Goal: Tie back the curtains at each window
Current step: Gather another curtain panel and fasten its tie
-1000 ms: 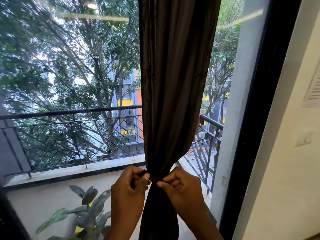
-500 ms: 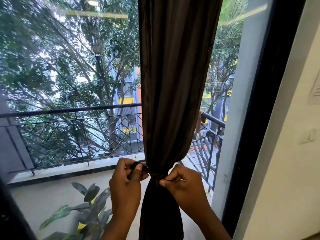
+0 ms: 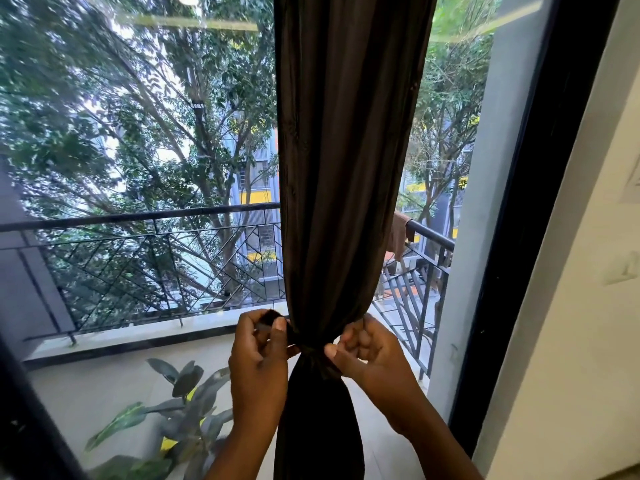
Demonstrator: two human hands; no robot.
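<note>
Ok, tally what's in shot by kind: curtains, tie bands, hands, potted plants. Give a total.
Curtains: 1, the dark brown curtain, gathered at the waist.
Tie bands: 1, the dark tie band around the gather.
Hands: 2, left hand and right hand, each pinching an end of the band.
Potted plants: 1, the leafy plant.
Total: 5

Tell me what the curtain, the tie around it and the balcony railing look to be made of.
Curtain: dark brown woven cloth, faint sheen, soft vertical folds. Tie: seemingly matching dark fabric, cinching the cloth; hands pinch its ends. Railing: probably black-painted metal, thin rigid bars.
</note>
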